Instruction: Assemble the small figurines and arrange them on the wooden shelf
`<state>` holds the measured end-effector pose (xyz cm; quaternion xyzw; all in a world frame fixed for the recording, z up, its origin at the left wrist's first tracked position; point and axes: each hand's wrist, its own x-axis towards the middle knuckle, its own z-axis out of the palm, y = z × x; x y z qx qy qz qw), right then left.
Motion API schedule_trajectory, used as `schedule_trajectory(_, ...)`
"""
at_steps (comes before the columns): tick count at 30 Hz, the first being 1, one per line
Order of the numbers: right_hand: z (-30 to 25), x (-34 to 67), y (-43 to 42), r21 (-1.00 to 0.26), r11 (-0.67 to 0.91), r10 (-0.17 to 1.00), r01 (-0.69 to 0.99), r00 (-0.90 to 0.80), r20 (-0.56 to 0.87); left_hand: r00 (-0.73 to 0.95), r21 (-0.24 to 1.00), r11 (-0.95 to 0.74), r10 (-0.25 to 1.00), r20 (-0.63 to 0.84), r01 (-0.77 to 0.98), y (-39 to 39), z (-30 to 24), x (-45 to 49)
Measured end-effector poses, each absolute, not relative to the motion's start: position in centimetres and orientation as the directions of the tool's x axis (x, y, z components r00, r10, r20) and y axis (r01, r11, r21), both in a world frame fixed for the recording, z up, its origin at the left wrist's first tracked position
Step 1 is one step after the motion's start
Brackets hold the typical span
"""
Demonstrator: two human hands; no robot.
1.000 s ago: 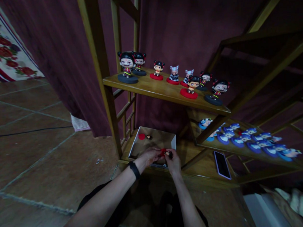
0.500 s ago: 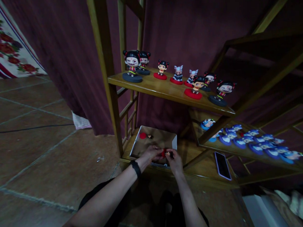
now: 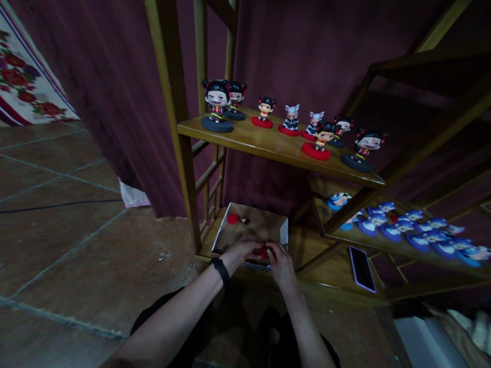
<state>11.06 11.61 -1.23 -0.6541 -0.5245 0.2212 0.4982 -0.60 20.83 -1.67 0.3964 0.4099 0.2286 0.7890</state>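
Note:
Over the near side of a shallow white-edged box (image 3: 220, 233) on the bottom shelf, both hands meet at a small figurine (image 3: 267, 251) with a red round base and a dark head. My left hand (image 3: 244, 250), a black band on its wrist, has its fingers closed at the red base. The fingers of my right hand (image 3: 281, 259) pinch the figurine's head end, partly covering it. Another figurine (image 3: 242, 220) with a red base (image 3: 233, 219) lies on its side in the box, toward the back left.
Several figurines on red or dark bases stand on the upper wooden shelf (image 3: 268, 144). Lower right, another shelf carries several blue-and-white figurines (image 3: 398, 227). A phone (image 3: 362, 268) lies right of the box. Wooden posts (image 3: 168, 101) and a dark curtain (image 3: 138, 102) frame the space.
The figurine has turned slightly between my hands, and my right fingers cover more of its head. The whole view has shifted a little. The lying figurine stays put in the box.

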Motion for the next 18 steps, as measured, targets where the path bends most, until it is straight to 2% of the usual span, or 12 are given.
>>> schedule_trajectory(4, -1.4, 11.1, 11.2, -0.885, 0.052, 0.932, 0.462, 0.297, 0.210, 0.599, 0.781, 0.625, 0.621, -0.505, 0.011, 20.9, -2.2, -1.0)
schedule_trajectory(8, -2.2, 11.4, 11.5, -0.897, 0.023, 0.921, 0.441, 0.340, 0.191, 0.624, 0.749, 0.663, 0.583, -0.520, 0.005, 20.9, -2.6, -1.0)
schedule_trajectory(15, -3.0, 11.9, 12.5, -0.980, 0.064, 0.852, 0.186, 0.501, 0.151, 0.622, 0.688, 0.711, 0.608, -0.494, -0.148, 20.9, -2.7, -0.4)
schedule_trajectory(18, -3.1, 12.0, 12.7, -0.994, 0.061, 0.832, 0.096, 0.546, 0.104, 0.628, 0.677, 0.719, 0.602, -0.493, -0.159, 21.0, -2.8, -0.2)
